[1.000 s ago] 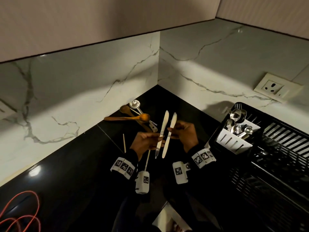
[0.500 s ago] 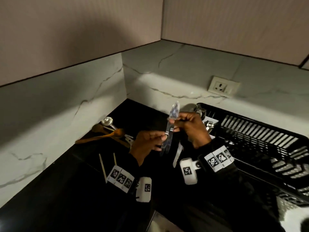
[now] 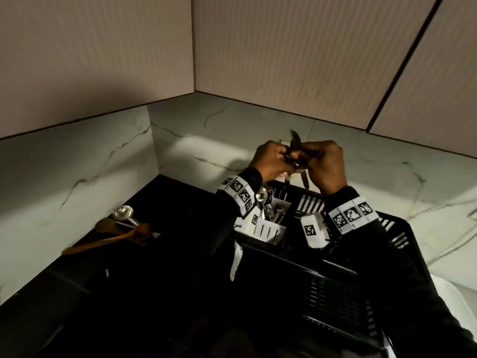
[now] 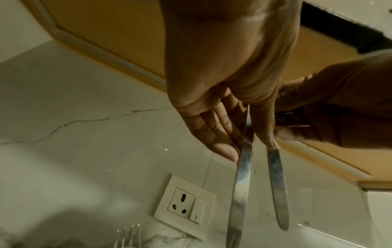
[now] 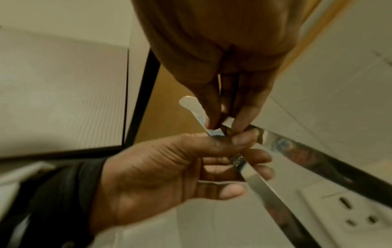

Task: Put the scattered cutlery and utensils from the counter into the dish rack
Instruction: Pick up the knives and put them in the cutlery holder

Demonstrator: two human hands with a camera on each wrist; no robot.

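Observation:
Two steel table knives (image 3: 295, 142) are held upright together above the white cutlery holder (image 3: 268, 231) at the left end of the black dish rack (image 3: 343, 270). My left hand (image 3: 281, 158) pinches one knife (image 4: 240, 184) between thumb and fingers. My right hand (image 3: 307, 157) pinches the other knife (image 4: 277, 188); the right wrist view shows its fingertips (image 5: 238, 124) closed on the metal. Both handles hang down over the rack. Spoons and forks (image 3: 265, 200) stand in the holder. On the black counter to the left lie wooden spoons (image 3: 113, 239) and a metal measuring spoon (image 3: 124, 211).
A white utensil (image 3: 236, 259) lies on the counter against the rack's left side. A wall socket (image 4: 186, 206) sits on the marble backsplash behind the rack. Marble walls meet in a corner behind the counter. The scene is dim.
Both hands have carried the two knives from over the counter to the right and up, above the rack's cutlery holder. The knives have come closer together. The head view has swung right.

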